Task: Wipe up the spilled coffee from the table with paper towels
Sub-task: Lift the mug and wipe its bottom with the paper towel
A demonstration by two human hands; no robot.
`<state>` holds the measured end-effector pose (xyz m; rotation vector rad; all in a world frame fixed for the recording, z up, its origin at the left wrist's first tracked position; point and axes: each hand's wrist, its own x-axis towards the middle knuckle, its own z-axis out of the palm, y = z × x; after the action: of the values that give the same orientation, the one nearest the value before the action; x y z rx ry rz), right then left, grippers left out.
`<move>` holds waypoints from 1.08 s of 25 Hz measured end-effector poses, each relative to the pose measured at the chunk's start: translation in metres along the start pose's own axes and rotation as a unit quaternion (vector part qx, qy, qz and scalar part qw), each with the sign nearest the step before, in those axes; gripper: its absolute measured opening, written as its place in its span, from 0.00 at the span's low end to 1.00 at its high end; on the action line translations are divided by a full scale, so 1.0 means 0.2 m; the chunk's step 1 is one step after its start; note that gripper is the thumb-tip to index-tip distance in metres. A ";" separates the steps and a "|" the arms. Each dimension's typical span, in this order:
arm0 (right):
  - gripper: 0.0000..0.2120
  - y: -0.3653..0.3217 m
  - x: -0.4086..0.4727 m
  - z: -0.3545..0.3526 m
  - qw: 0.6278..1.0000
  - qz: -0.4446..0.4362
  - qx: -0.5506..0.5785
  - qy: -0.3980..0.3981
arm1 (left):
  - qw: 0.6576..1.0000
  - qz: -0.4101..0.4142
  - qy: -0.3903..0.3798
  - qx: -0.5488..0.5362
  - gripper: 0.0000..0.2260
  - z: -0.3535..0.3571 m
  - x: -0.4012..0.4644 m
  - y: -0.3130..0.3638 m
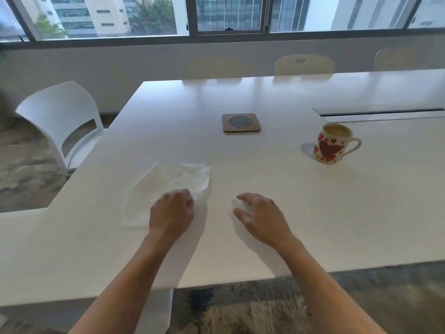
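Left hand: your left hand (pixel 172 210) lies palm down on the near part of the paper towel (pixel 168 189). Its fingers are curled over the sheet at the knuckles, and the tips are tucked out of sight. You cannot tell whether they pinch the paper or only press on it.
Right hand: your right hand (pixel 258 214) is just above or on the bare table (pixel 265 97), right of the towel and apart from it. Its fingers are spread and loosely bent, and they hold nothing.
Paper towel: the white sheet lies flat on the table in front of you, left of centre. Its far right corner is crumpled and slightly raised. It is hard to separate from the white tabletop at its left edge.
Spill: no brown stain can be made out on the surface at this sharpness.
Mug: a cream mug with red hearts (pixel 331 144) stands upright to the right, handle pointing right, well apart from both hands.
Coaster: a square brown coaster (pixel 241 122) lies beyond the towel, near the table's middle.
Seating: a white chair (pixel 60 116) stands at the left edge.
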<state>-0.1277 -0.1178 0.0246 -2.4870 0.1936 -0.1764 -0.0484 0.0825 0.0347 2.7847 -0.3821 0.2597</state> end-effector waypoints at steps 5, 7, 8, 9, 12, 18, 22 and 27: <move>0.19 0.10 0.09 -0.13 0.982 0.064 0.177 0.022 | 0.970 0.021 -0.035 -0.241 0.07 0.03 0.05 0.31; 0.22 0.14 0.13 -0.15 0.961 0.099 0.258 0.035 | 0.918 0.024 -0.090 -0.386 0.03 0.04 0.08 0.43; 0.25 0.16 0.14 -0.15 0.941 0.119 0.314 0.044 | 0.877 0.013 -0.121 -0.465 0.02 0.04 0.09 0.48; 0.28 0.17 0.16 -0.16 0.914 0.142 0.376 0.052 | 0.833 0.000 -0.145 -0.534 0.03 0.04 0.10 0.53; 0.30 0.19 0.19 -0.19 0.832 0.186 0.521 0.033 | 0.731 -0.024 -0.184 -0.657 0.05 0.07 0.12 0.63; 0.30 0.21 0.21 -0.24 0.676 0.215 0.705 -0.018 | 0.651 -0.041 -0.242 -0.718 0.08 0.16 0.17 0.71; 0.16 0.25 0.27 -0.25 0.747 0.230 0.618 0.079 | 0.668 -0.041 -0.261 -0.696 0.13 0.17 0.21 0.70; 0.36 0.38 0.27 -0.36 0.923 0.180 0.291 0.174 | 0.882 0.003 -0.063 -0.467 0.07 0.22 0.43 0.50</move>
<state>-0.0948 -0.2293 0.0394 -1.7763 0.6427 -0.4475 0.0097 -0.0439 0.0419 1.8413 -0.4045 -0.0997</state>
